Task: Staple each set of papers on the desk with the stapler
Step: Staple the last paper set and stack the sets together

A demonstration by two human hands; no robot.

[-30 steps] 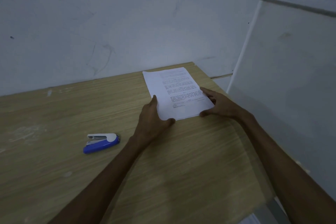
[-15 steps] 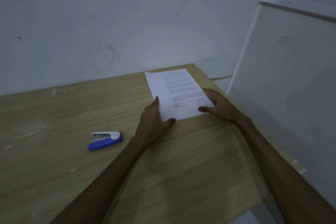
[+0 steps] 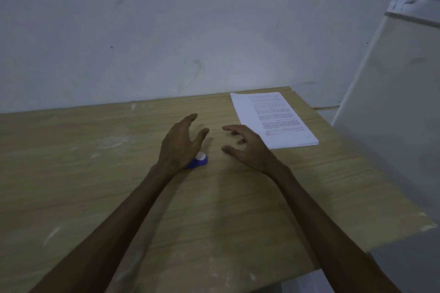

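Stapler (image 3: 199, 161), rounded blue plastic, on woodgrain desk (image 3: 95, 185)

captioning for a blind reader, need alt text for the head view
Two bare hands hover open over a wooden desk: the left hand partly covers a blue stapler, the right hand beside it. A stack of printed papers lies far right.

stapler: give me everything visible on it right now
The stapler is mostly hidden behind the left hand. Only one rounded end shows: blue body, white cap on top, plastic by the look. It lies flat on the wooden desk, left of the paper stack. Whether the hand touches it cannot be told.
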